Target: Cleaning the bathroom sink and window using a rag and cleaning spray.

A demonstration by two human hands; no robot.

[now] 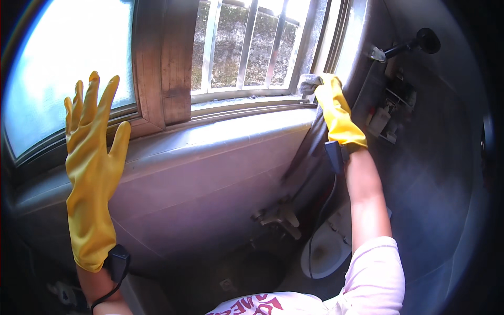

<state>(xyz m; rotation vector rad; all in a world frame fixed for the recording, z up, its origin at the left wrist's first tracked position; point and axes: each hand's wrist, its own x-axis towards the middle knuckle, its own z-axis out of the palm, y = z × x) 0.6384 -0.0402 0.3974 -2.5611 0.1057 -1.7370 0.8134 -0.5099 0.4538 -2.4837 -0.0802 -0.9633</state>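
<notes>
Both my hands wear long yellow rubber gloves. My left hand [93,123] is raised at the left with its fingers spread, in front of the frosted window pane [63,68] and its brown frame. At the right end of the sill, my right hand [329,94] is closed round a grey cloth [310,84] that bunches out past the fingers. The cloth is by the lower right corner of the open window, near the sliding track [252,106]. Beyond the opening stand metal bars [245,44].
A tiled ledge [210,137] runs under the window. Below it are a wall tap [283,219] and a toilet [325,254]. To the right, a wall rack [391,113] holds bottles, with a black shower head [428,41] above. A dark cable [317,226] hangs from my right wrist.
</notes>
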